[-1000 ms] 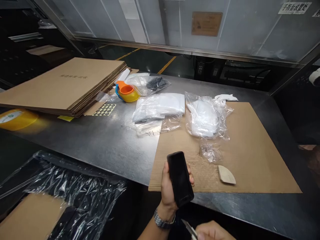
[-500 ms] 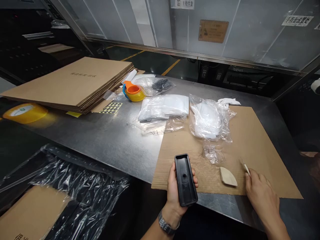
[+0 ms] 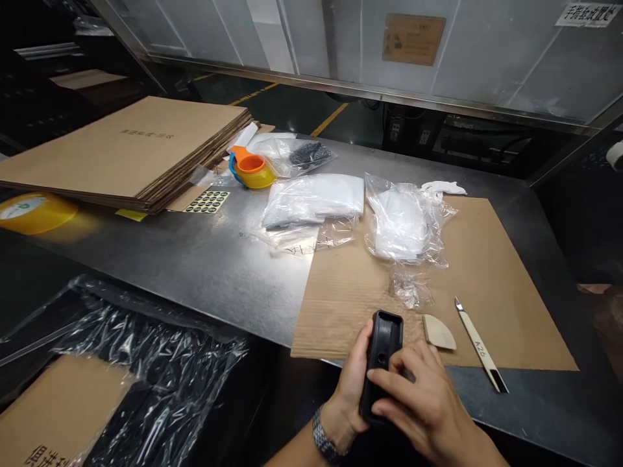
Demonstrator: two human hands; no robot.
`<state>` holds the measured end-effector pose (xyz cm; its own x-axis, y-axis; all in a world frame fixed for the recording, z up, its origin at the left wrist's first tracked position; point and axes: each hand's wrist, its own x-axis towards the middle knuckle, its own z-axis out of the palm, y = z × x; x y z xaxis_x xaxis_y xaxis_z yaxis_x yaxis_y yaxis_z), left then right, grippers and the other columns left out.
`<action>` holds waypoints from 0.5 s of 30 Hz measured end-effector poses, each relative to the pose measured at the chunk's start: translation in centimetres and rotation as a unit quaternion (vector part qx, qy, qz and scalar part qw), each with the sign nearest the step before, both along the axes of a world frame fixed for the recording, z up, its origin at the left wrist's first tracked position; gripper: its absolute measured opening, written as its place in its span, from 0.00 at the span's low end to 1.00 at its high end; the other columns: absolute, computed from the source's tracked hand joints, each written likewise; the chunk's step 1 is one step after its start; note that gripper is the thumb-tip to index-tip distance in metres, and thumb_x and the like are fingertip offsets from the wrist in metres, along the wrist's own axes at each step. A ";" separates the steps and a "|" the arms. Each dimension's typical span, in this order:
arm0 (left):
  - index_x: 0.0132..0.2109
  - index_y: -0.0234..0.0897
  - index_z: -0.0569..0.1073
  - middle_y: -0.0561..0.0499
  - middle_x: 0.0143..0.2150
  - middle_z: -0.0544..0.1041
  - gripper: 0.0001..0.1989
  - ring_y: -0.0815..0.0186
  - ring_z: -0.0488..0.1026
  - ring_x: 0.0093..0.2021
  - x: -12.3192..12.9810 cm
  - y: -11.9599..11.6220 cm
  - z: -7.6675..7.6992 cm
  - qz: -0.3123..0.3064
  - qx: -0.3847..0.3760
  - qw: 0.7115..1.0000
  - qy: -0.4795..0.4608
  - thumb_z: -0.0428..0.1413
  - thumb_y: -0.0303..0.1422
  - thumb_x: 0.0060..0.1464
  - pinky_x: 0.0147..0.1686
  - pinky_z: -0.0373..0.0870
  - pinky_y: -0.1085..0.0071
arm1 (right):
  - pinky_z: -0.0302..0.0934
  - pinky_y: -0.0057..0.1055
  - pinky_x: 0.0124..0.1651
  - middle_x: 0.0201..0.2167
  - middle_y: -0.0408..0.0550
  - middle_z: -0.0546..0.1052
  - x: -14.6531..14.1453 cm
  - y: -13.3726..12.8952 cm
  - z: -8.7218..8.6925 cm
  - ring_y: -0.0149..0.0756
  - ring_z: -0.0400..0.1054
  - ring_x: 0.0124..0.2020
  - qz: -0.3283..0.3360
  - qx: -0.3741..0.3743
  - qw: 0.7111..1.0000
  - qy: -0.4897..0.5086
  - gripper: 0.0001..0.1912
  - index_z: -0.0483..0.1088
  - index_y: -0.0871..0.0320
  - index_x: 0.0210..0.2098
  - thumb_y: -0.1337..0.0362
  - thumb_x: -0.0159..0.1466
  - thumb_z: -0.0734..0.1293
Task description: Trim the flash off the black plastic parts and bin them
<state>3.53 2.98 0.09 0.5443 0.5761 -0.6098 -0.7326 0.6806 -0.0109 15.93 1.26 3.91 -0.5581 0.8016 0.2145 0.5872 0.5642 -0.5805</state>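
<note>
A long black plastic part (image 3: 388, 329), hollow like a shallow tray with a small hole inside, is tilted up in front of me. My left hand (image 3: 349, 384) is wrapped round its left side and underside. Over its lower half lies my right hand (image 3: 422, 397), fingers bent and touching the part, hiding much of its inside. Close to the right hand, a beige quarter-round block (image 3: 439, 332) rests on a cardboard sheet (image 3: 506, 285). To its right lies a craft knife (image 3: 477, 340) with a pale handle marked A26, blade pointing away from me, its handle end past the cardboard edge.
Plastic bags with white contents (image 3: 402, 224) and a flat white bagged stack (image 3: 316, 198) lie behind. Further left are a tape dispenser (image 3: 253, 170), a sticker sheet (image 3: 208, 202), a cardboard stack (image 3: 131, 146) and a yellow tape roll (image 3: 36, 213). A plastic-lined box (image 3: 170, 370) stands lower left.
My right hand has let go of the craft knife, now lying on the cardboard, and has moved left onto the black plastic part. The left hand has brought that part slightly right.
</note>
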 end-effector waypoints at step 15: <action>0.33 0.30 0.76 0.48 0.23 0.77 0.22 0.66 0.74 0.23 0.6 -0.7 0.5 -0.049 0.023 0.998 0.040 0.49 0.46 0.55 0.25 0.68 0.74 | 0.51 0.34 0.38 0.29 0.40 0.72 0.5 1.3 -0.4 0.34 0.60 0.36 0.024 -0.077 0.997 0.004 0.06 0.71 0.49 0.40 0.65 0.62 0.65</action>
